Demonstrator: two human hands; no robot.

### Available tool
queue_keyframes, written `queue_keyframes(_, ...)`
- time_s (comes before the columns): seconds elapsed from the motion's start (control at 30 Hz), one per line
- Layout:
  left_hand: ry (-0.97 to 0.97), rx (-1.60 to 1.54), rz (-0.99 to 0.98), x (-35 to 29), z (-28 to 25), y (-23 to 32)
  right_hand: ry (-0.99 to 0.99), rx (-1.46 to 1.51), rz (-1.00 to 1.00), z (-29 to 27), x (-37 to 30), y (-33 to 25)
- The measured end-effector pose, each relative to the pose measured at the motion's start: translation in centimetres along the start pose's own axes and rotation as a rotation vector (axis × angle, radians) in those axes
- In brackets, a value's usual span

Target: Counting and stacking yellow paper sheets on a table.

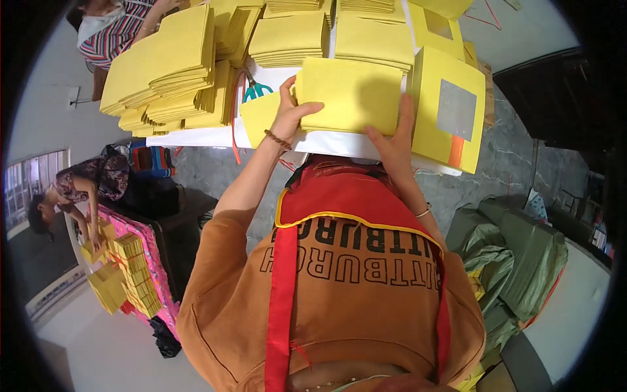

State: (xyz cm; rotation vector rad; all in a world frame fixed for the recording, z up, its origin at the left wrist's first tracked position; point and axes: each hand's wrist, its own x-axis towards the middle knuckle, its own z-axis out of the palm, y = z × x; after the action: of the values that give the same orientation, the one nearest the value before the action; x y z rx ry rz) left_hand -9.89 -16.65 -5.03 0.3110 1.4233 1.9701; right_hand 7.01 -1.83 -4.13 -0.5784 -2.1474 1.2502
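Between my two hands I hold a stack of flat yellow paper pieces [349, 95] over the near edge of a white-covered table [196, 138]. My left hand [292, 112] closes on the stack's left end, thumb on top and fingers partly hidden behind. At the lower right corner, my right hand [394, 140] grips it with the thumb in front; its other fingers run up the right edge. Under and left of my left hand lies another yellow sheet [258, 116]. Teal-handled scissors [256, 89] lie just beyond that sheet.
Tall yellow paper stacks [179, 49] fill the table's left and far side. A yellow box [428, 111] with a grey patch stands at right. Two other people work at left, one by a pink-covered table [157, 261]. Green wrapped bundles [522, 255] sit behind at right.
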Motion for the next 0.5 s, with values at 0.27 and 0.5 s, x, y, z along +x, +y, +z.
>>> queue_keyframes(0.27,-0.309,0.143,0.109,0.8,-2.0,3.6,-0.298,0.592,0.18,0.6,1.5,1.4)
queue_keyframes(0.5,-0.551,0.662,0.025,6.2,-5.5,-1.6,-0.261,0.369,0.217,3.1,0.5,5.6)
